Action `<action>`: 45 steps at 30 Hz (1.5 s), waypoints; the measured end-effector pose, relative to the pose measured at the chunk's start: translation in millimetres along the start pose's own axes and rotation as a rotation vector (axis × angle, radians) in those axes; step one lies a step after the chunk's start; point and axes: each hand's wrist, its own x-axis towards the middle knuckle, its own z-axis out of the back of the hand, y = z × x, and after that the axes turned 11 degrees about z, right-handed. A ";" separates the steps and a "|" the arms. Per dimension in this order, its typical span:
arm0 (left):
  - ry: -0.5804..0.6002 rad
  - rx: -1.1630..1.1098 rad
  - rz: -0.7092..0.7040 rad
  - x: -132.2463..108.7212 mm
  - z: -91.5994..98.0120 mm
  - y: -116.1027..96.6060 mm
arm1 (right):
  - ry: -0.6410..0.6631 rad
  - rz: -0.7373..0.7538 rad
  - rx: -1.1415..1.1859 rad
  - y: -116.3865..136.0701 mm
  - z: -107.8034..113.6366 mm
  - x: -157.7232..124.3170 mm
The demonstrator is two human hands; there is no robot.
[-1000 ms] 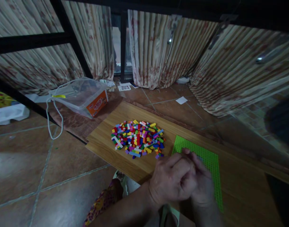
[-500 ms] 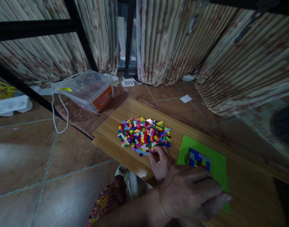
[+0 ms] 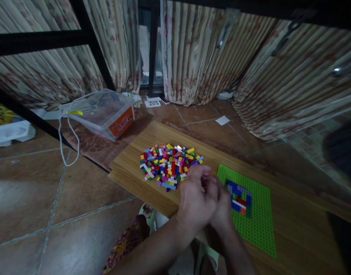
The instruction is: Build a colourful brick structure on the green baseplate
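Note:
My left hand [image 3: 194, 198] and my right hand [image 3: 221, 208] are pressed together over the wooden board [image 3: 129, 173], between a pile of small coloured bricks [image 3: 168, 164] and a green baseplate [image 3: 260, 225]. Both hands have their fingers curled in towards each other. Whatever is between the fingertips is hidden. The left hand covers part of the right one. A small flat build of blue, white and red bricks [image 3: 239, 196] sits on the baseplate just right of the hands. The near right edge of the pile lies right beside the left hand's knuckles.
A clear plastic box with an orange label [image 3: 106, 114] stands on a mat behind the board, with a white cord [image 3: 63, 149] trailing from it. Striped curtains [image 3: 198, 53] hang at the back. A black frame bar [image 3: 34, 40] crosses at upper left. Tiled floor lies to the left.
The right hand has come back from the edge of the pile and the left hand has risen from the baseplate's front. Both now meet between pile and plate, leaving the small build uncovered.

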 end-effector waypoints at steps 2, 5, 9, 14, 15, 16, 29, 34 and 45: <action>0.018 0.050 0.170 11.1 3.6 5.3 | -0.050 -0.027 0.007 0.2 10.3 1.4; 0.132 0.068 0.237 22.3 5.4 12.8 | -0.114 -0.014 0.007 -1.0 18.7 2.2; 0.273 0.020 0.238 26.1 1.7 17.7 | -0.144 0.042 0.002 -1.5 22.9 2.7; 0.348 -0.149 0.332 28.0 -1.8 15.4 | -0.196 0.067 0.028 -1.9 23.2 4.6; 0.349 -0.184 0.362 28.4 -1.8 14.0 | -0.202 0.069 0.041 -2.1 23.4 5.2; 0.350 -0.209 0.390 28.7 -1.6 12.4 | -0.203 0.073 0.048 -2.2 23.7 5.8; 0.443 -0.208 0.489 25.7 -5.1 3.2 | -0.072 0.159 -0.024 6.9 36.2 9.6; 0.450 -0.361 0.558 20.5 -8.3 0.0 | -0.096 0.165 0.012 11.1 36.6 8.2; 0.455 -0.458 0.710 13.1 -10.3 3.5 | -0.197 -0.014 0.391 11.0 31.9 3.4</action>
